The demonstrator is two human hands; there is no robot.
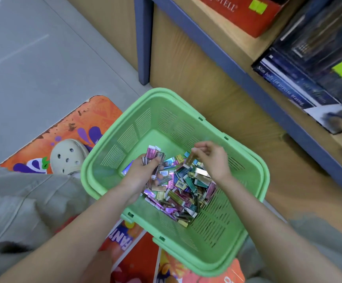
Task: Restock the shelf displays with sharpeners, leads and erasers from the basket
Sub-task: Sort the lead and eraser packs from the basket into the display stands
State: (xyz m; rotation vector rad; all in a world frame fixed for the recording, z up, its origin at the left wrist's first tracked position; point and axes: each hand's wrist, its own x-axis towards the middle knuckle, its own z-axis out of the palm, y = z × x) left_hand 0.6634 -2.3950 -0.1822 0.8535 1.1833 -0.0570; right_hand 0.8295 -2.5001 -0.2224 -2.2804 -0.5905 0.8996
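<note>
Light-green slotted plastic basket point(137, 127) sits mid-frame on the floor, partly over an orange printed mat point(80, 123). Inside, heaped toward the basket's 5 o'clock side, is a pile of small foil-wrapped rectangular packs point(182, 188) in pink, teal, gold and holographic. Can't tell from the print which are erasers, leads or sharpeners. Left hand point(141, 174) is in the basket at the pile's 9 o'clock edge, fingers curled round a bundle of pink and silver packs point(155, 158), several at once, ends fanning out toward 12 o'clock. Right hand point(213, 160) is over the pile's 1 o'clock edge, thumb and fingertips pinching one slim gold pack point(189, 160) by its upper end. That pack hangs tilted; can't tell if its lower end touches the heap. The two hands are apart, not touching. Blue metal shelf frame with wood-grain boards point(227, 58) runs from 12 to 4 o'clock of the basket. On it, a red cardboard carton point(237, 15) with a yellow-green sticker sits at 1 o'clock. A dark blue display box point(284, 84) printed "Slim body for precise erasing" sits at 2 o'clock, with the same kind of sticker. Beige perforated clog point(68, 156) is at 9 o'clock of the basket, on the mat. Grey trouser leg point(12, 201) is at 8 o'clock.
</note>
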